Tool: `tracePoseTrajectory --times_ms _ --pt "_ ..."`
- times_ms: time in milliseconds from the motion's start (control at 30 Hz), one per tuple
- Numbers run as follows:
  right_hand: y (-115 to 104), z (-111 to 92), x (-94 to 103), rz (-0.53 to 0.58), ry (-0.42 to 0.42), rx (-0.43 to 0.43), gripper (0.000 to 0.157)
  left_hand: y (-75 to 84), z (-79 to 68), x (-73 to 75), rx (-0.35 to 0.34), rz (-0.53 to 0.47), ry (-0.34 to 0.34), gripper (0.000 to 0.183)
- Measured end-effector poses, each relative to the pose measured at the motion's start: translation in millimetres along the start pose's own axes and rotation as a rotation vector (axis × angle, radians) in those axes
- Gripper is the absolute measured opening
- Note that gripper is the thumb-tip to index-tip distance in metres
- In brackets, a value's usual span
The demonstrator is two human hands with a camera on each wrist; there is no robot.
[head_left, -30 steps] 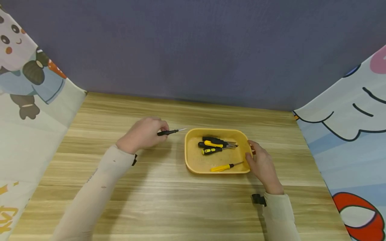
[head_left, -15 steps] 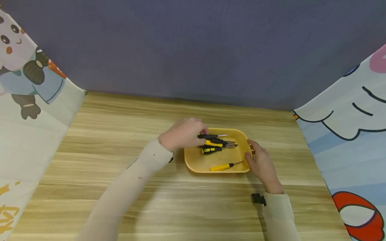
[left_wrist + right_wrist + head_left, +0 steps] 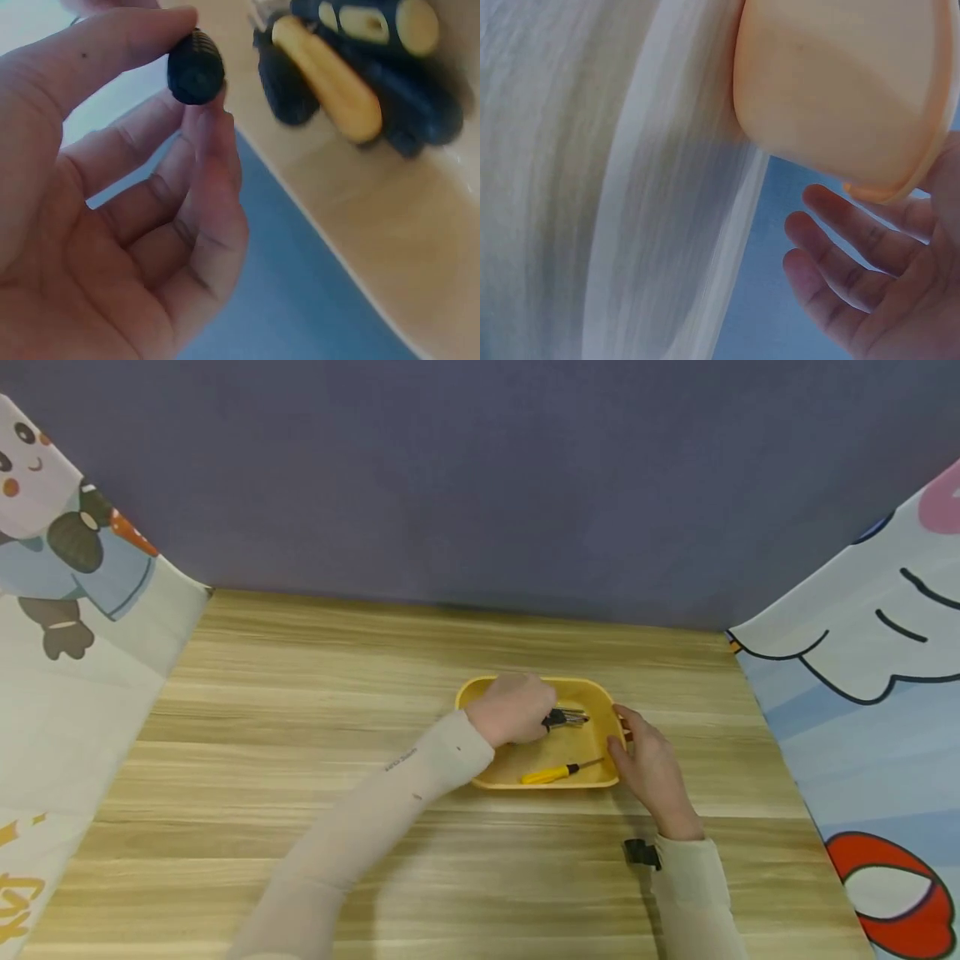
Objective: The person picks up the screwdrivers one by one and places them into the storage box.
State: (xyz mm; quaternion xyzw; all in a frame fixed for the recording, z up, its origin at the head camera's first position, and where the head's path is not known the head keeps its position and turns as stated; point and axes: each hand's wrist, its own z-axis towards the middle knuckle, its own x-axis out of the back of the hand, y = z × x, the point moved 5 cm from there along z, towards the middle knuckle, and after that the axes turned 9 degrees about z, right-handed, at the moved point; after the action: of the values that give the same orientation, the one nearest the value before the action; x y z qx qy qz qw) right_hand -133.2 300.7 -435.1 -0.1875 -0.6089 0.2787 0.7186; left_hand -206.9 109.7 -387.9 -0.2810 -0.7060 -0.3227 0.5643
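Note:
My left hand [image 3: 517, 706] is over the left part of a yellow plastic bin [image 3: 577, 745]. In the left wrist view, its thumb and forefinger pinch the black handle of a screwdriver [image 3: 195, 71], whose tip is hidden. Several other screwdrivers lie close by in the bin, among them one with a yellow handle [image 3: 330, 79] and one with a black-and-yellow handle [image 3: 371, 26]. Apart from these lies a yellow screwdriver [image 3: 547, 774] along the bin's near side. My right hand [image 3: 651, 768] grips the bin's right end, thumb at the rim, other fingers outside by the small handle.
The bin stands on a wood-grain table [image 3: 300, 710]. Behind the table rises a dark grey-blue panel [image 3: 480, 485]. Cartoon-printed sheets flank it on the left [image 3: 97, 693] and right [image 3: 862, 760].
My left hand has carried the black screwdriver rightward from the table beside the bin and down into it, over the grouped screwdrivers. My right hand has stayed at the bin's right end.

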Motion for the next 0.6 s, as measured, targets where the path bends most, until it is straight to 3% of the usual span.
tracePoseTrajectory --times_ms 133,367,600 --pt "0 -1 0.2 -0.006 -0.004 -0.015 0.047 10.8 10.1 -11.4 0.000 0.012 -0.046 0.018" --pt "1 0 -0.3 -0.004 -0.029 -0.054 0.048 22.8 15.9 -25.4 0.033 0.033 -0.159 0.014" --pt "1 0 0.4 0.001 -0.029 -0.050 0.047 29.6 14.7 -29.9 0.024 0.106 -0.157 0.010"
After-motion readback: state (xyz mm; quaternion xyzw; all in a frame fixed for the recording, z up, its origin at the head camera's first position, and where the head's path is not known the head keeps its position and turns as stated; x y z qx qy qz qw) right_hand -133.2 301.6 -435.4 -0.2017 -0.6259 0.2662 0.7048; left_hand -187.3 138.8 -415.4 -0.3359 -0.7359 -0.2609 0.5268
